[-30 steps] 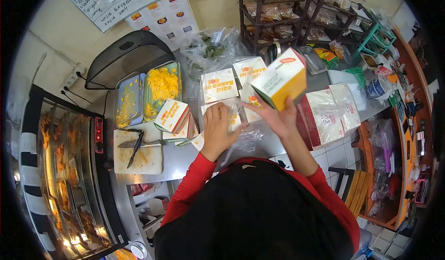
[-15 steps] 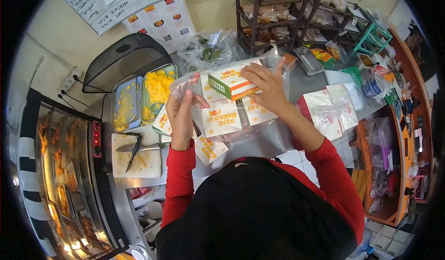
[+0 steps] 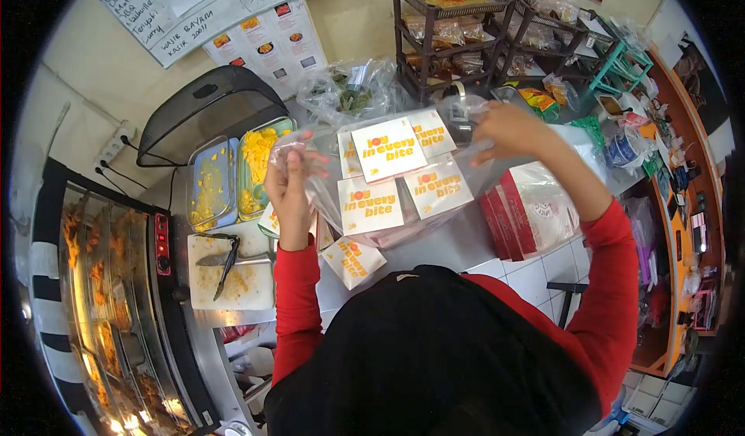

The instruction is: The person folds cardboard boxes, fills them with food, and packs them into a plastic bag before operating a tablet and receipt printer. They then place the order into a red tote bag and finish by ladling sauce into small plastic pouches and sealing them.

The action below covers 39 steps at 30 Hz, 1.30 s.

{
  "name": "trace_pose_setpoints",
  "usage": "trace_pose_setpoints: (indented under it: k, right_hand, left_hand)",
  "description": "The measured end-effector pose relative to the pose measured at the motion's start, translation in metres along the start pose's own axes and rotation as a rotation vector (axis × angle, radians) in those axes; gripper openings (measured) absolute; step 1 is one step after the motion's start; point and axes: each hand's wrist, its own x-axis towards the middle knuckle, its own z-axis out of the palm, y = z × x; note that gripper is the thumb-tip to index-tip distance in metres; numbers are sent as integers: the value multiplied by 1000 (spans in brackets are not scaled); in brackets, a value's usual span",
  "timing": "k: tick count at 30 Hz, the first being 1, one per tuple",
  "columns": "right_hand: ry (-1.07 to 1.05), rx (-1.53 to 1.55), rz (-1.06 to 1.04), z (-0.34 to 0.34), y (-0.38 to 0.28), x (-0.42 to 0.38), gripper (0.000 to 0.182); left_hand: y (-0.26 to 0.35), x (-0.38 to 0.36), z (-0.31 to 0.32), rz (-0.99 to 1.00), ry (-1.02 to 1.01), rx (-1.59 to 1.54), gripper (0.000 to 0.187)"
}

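A clear plastic bag (image 3: 365, 236) lies wide on the steel counter with several white boxes in it, lettered in orange and yellow. On top of the others rests one box (image 3: 390, 150), its lid facing up. My left hand (image 3: 289, 191) pinches the bag's left edge between thumb and finger, other fingers stretched out. At the bag's right edge is my right hand (image 3: 508, 132), its fingers smeared by motion, so I cannot tell whether they grip the film. Just below the bag, near my left forearm, lies another box (image 3: 354, 262).
On the left are a cutting board (image 3: 233, 284) with a knife and black tongs, trays of yellow food (image 3: 260, 164), and a lit display case (image 3: 116, 312). Flat red-and-white packaging (image 3: 535, 211) stacks at the right. Brown racks (image 3: 450, 32) stand behind.
My right hand has let go of the top box and moved right to the bag's edge. That box now lies flat on the others. My left hand stays at the bag's left side.
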Motion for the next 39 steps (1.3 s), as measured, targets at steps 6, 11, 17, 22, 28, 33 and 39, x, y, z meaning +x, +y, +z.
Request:
trace_pose_setpoints:
  k: [6,11,17,22,28,33,39]
  right_hand:
    - [468,-11,-258,-95,-52,9,45]
    - [963,111,-217,-95,-54,57,40]
    - [1043,175,-249,-108,-48,28,35]
    - [981,43,-273,-98,-27,18,31]
    - [1009,116,-329,-108,-37,-6,22]
    - [939,-14,-174,-78,-31,-16,31]
    - [724,190,-116,-44,-42,-14,21]
  left_hand:
    - [41,4,28,6,-269,267,20]
    - [56,38,60,90,-303,317,20]
    - [48,35,46,68,-182,154,14]
    - [50,32,45,83,-139,157,22]
    - [50,16,60,220,-187,145,22]
    - [36,5,53,155,-199,208,20]
    - [11,-20,58,50,-478,342,22]
